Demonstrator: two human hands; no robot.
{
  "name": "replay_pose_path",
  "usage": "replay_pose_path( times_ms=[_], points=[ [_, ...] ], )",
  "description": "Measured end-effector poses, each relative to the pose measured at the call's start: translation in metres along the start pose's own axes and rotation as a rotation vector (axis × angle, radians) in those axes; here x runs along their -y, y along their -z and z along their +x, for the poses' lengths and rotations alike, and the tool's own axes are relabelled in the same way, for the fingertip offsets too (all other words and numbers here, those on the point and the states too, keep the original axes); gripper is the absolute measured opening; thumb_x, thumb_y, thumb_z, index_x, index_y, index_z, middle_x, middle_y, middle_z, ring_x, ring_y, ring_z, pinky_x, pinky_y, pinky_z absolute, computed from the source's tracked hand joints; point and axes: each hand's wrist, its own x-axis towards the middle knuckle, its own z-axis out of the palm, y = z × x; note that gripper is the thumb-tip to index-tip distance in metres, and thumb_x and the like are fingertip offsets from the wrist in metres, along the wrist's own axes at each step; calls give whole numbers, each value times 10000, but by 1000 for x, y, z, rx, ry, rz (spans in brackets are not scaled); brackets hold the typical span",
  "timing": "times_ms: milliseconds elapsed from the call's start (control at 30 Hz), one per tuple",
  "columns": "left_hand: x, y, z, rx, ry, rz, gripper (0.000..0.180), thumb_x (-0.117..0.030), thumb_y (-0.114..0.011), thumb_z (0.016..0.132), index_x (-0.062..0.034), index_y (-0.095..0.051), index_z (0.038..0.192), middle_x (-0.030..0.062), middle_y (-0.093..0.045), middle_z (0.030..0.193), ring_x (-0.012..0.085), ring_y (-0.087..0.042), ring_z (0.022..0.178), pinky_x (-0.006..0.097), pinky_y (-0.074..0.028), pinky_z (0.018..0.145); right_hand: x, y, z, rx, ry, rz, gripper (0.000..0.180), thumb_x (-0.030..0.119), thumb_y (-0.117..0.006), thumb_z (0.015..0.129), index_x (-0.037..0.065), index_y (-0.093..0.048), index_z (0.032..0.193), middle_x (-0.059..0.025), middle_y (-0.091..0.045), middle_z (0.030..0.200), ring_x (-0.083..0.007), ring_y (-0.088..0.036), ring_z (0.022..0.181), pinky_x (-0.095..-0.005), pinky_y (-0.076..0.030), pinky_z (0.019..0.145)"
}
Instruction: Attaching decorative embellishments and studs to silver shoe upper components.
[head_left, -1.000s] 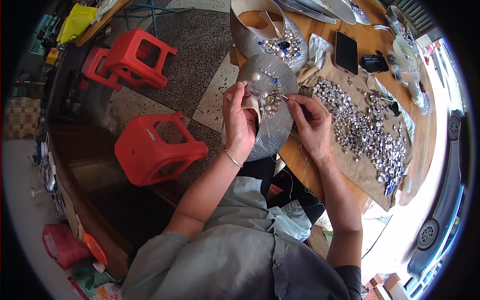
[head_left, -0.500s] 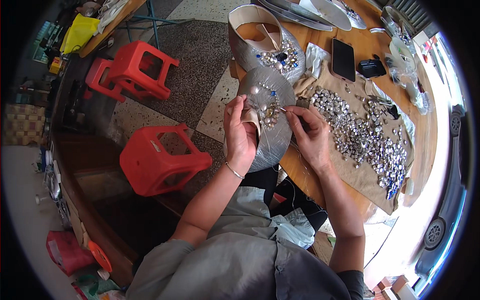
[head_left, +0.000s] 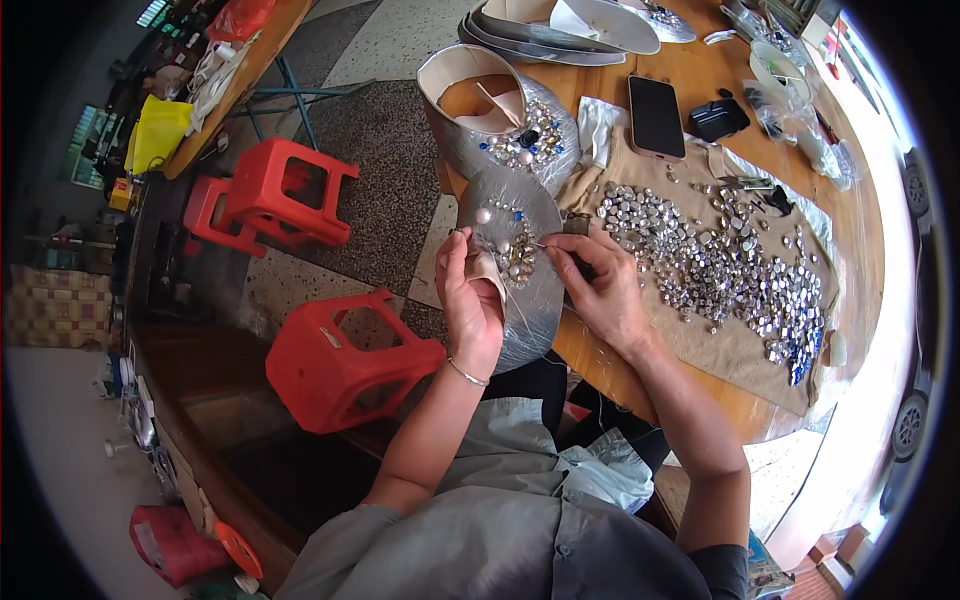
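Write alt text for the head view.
A person's left hand holds a curved silver piece while the right hand pinches a needle-like tool at its beadwork. Loose gems lie on tan cloth atop a wooden table.

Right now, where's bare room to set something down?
Bare wood between the stacked silver pieces and phone; a bare strip of brown cloth between the gems and its near edge. Crowded: cloth's middle, right of the right hand.

A single fisheye view, from the left of two cameras on the wearer's head, looks steeply down past a grey shirt (head_left: 450, 550) at the nearby left hand (head_left: 472, 312) and right hand (head_left: 600, 290). Upright and very wide, it takes in floor (head_left: 385, 180) leftward and a wooden table (head_left: 600, 375) rightward.
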Motion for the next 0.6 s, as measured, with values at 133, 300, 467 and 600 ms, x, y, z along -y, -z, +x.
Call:
replay_pose_path(
  times_ms=[133,300,467,600],
  points=[
    [2,0,-4,7,22,-17,176,-247,-562,906,-109,-531,1010,20,-543,1025,159,-530,988,336,-448,877,-1,1,-5,-3,-24,-2,129,51,-597,850,9,-655,957,-91,-600,802,-153,-572,719,-258,-466,654],
    [2,2,-3,15,35,-23,176,-244,-559,907,-107,-532,1014,23,-544,1030,164,-533,983,342,-453,870,-2,1,-6,-5,-12,-18,131,50,-600,847,10,-656,959,-92,-595,790,-152,-566,695,-257,-463,636],
    [2,5,-5,19,24,-16,175,-238,-560,905,-107,-535,1018,25,-546,1032,166,-534,982,340,-454,869,-2,-1,-8,0,-21,7,127,53,-603,846,11,-658,953,-83,-578,748,-145,-543,672,-257,-448,613],
    [3,5,-4,-4,18,7,187,-241,-568,900,-105,-535,1024,22,-542,1045,164,-527,994,336,-449,873,-1,-1,-8,-16,0,0,125,53,-601,850,14,-662,952,-75,-584,750,-140,-533,670,-255,-441,614]
  ],
)
